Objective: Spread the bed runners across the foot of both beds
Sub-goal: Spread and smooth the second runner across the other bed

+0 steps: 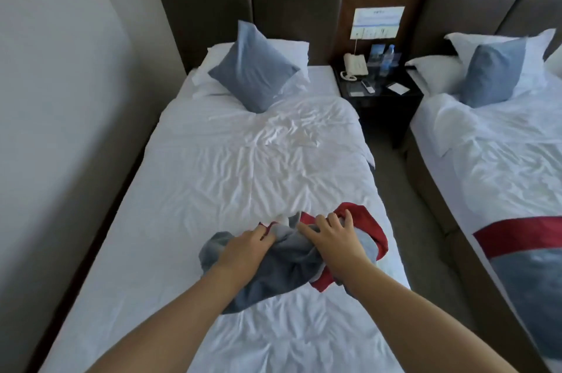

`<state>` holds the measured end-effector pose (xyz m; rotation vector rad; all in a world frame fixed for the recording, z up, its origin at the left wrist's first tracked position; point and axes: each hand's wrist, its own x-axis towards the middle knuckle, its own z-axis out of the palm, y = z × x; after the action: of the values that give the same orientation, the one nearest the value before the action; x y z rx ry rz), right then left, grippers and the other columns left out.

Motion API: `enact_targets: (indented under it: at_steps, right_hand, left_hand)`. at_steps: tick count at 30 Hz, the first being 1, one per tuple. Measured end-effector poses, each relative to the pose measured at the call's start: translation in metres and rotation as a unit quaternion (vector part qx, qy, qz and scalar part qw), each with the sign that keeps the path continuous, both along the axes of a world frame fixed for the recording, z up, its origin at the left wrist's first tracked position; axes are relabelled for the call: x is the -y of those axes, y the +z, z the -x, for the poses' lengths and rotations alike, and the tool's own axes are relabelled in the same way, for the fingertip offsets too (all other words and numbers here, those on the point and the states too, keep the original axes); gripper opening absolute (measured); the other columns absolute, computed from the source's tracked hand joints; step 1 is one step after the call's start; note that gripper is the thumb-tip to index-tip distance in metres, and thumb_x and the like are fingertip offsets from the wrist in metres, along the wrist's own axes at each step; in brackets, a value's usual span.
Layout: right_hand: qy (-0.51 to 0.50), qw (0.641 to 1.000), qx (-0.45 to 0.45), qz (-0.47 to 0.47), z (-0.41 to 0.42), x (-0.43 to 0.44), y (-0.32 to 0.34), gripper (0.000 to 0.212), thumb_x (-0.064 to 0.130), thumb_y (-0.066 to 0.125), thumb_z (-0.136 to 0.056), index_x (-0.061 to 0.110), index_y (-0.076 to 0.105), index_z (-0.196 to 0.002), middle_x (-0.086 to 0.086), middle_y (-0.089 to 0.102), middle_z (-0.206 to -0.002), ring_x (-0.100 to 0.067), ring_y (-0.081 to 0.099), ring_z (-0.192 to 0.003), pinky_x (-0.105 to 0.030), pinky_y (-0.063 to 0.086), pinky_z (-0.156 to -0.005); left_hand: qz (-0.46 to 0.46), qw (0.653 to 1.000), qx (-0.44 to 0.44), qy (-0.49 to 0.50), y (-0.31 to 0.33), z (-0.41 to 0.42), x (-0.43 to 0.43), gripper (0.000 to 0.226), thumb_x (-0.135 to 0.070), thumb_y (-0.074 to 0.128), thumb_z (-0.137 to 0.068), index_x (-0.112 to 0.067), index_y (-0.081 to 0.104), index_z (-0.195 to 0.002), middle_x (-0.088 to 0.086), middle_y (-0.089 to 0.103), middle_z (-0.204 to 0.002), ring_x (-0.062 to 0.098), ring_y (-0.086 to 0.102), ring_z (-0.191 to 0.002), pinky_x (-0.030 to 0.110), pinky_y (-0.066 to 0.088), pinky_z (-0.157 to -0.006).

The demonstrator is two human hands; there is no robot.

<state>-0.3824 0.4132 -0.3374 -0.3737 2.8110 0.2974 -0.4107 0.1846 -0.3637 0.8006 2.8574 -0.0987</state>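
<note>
Two beds stand side by side in front of me; the near bed (243, 165), the one I am leaning over, takes up most of what I see, its white cover wrinkled and bare of any runner laid flat; the other bed (498, 144) lies off to my right across a strip of floor, and across its foot a runner (523, 245) in red and grey already sits spread out, so I judge that half of the job done, though its far edge runs out of view and I cannot say how neat it is; between the two bedheads stands a dark nightstand (380, 92) with a telephone (354, 64) and a water bottle (387, 56) on it; a blue cushion (252, 68) leans on the pillows of my bed; down at the foot end, a little right of the middle, the second runner (282, 266) lies in a crumpled heap, grey with red showing at its right side, touching the cover and nowhere near flat; my left hand (243, 248) has its fingers closed on a fold of the grey cloth at the top of the heap; my right hand (334, 232) rests just beside it, fingers curled into the cloth where grey meets red, gripping it as far as I can tell; what is left, I reckon, is to find the ends, draw them apart toward the two sides of this bed, and smooth the band straight across its foot.
</note>
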Motion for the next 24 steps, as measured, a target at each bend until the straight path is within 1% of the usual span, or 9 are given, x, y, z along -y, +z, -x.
enact_targets:
  at_steps: [4,6,7,9,11,13,16,19,24]
  right_hand:
    - [0.042,0.999,0.0,-0.032,-0.013,-0.01,-0.064,0.086,0.044,0.068,-0.089,0.031,0.016,-0.156,-0.011,0.043,-0.146,-0.043,0.035,-0.137,-0.073,0.004,-0.115]
    - [0.039,0.998,0.006,-0.053,-0.019,-0.017,-0.09,0.08,0.046,0.064,-0.092,0.028,0.018,-0.156,-0.013,0.042,-0.149,-0.044,0.034,-0.139,-0.074,-0.003,-0.114]
    - [0.025,0.997,0.018,-0.074,-0.023,-0.021,-0.101,0.084,0.05,0.062,-0.092,0.028,0.015,-0.158,-0.015,0.037,-0.153,-0.044,0.031,-0.141,-0.075,-0.006,-0.113]
    - [-0.036,0.989,0.049,-0.131,-0.033,-0.029,-0.12,0.096,0.062,0.057,-0.091,0.03,-0.001,-0.161,-0.015,0.017,-0.165,-0.044,0.019,-0.149,-0.076,-0.009,-0.111]
    - [-0.097,0.976,0.1,-0.167,-0.049,-0.035,-0.14,0.097,0.063,0.056,-0.092,0.033,-0.007,-0.161,-0.012,0.001,-0.169,-0.045,0.006,-0.152,-0.076,-0.011,-0.11]
    - [-0.142,0.966,0.156,-0.152,-0.066,-0.039,-0.157,0.093,0.053,0.06,-0.094,0.036,-0.002,-0.16,-0.01,-0.004,-0.17,-0.044,0.0,-0.153,-0.074,-0.01,-0.112]
    - [-0.171,0.959,0.199,-0.107,-0.081,-0.035,-0.167,0.081,0.043,0.058,-0.099,0.04,0.006,-0.16,-0.008,0.002,-0.17,-0.04,0.005,-0.154,-0.07,-0.005,-0.116]
    - [-0.164,0.96,0.213,-0.074,-0.083,-0.019,-0.175,0.081,0.04,0.056,-0.1,0.04,0.001,-0.16,-0.009,0.0,-0.17,-0.041,0.005,-0.154,-0.069,-0.002,-0.118]
    - [-0.127,0.964,0.233,-0.01,-0.074,0.026,-0.196,0.087,0.026,0.058,-0.099,0.038,-0.003,-0.16,-0.009,-0.009,-0.169,-0.041,0.0,-0.154,-0.065,0.001,-0.121]
  left_hand:
    - [-0.028,0.997,0.064,-0.027,-0.066,-0.015,-0.006,0.06,-0.017,0.053,-0.102,-0.026,0.029,-0.156,0.001,0.04,-0.149,0.023,0.057,-0.12,0.032,0.054,-0.079]
    - [-0.059,0.992,0.109,-0.026,-0.093,-0.021,-0.011,0.065,-0.017,0.056,-0.101,-0.026,0.026,-0.158,0.0,0.036,-0.155,0.024,0.058,-0.123,0.034,0.058,-0.085]
    - [-0.081,0.987,0.138,-0.028,-0.105,-0.026,-0.014,0.068,-0.019,0.057,-0.1,-0.029,0.024,-0.159,-0.003,0.034,-0.156,0.022,0.06,-0.121,0.035,0.058,-0.088]
    - [-0.136,0.968,0.205,-0.04,-0.121,-0.039,-0.019,0.068,-0.034,0.056,-0.1,-0.036,0.02,-0.158,-0.009,0.031,-0.159,0.02,0.062,-0.119,0.035,0.057,-0.093]
    - [-0.153,0.954,0.249,-0.065,-0.132,-0.055,-0.024,0.069,-0.049,0.053,-0.099,-0.041,0.019,-0.158,-0.014,0.027,-0.161,0.019,0.062,-0.12,0.036,0.056,-0.094]
    - [-0.139,0.954,0.256,-0.072,-0.141,-0.069,-0.025,0.072,-0.057,0.05,-0.097,-0.045,0.015,-0.158,-0.017,0.022,-0.165,0.018,0.057,-0.129,0.039,0.055,-0.099]
    - [-0.102,0.963,0.246,-0.046,-0.155,-0.083,-0.022,0.08,-0.065,0.046,-0.095,-0.044,0.006,-0.16,-0.015,0.01,-0.17,0.017,0.031,-0.152,0.042,0.046,-0.112]
    - [-0.059,0.965,0.256,-0.008,-0.165,-0.085,-0.017,0.084,-0.065,0.048,-0.094,-0.043,0.002,-0.161,-0.014,-0.001,-0.171,0.018,0.01,-0.158,0.047,0.042,-0.113]
    - [-0.045,0.967,0.242,0.07,-0.202,-0.076,0.008,0.082,-0.051,0.056,-0.097,-0.038,0.007,-0.162,-0.006,-0.001,-0.172,0.026,0.012,-0.158,0.044,0.043,-0.113]
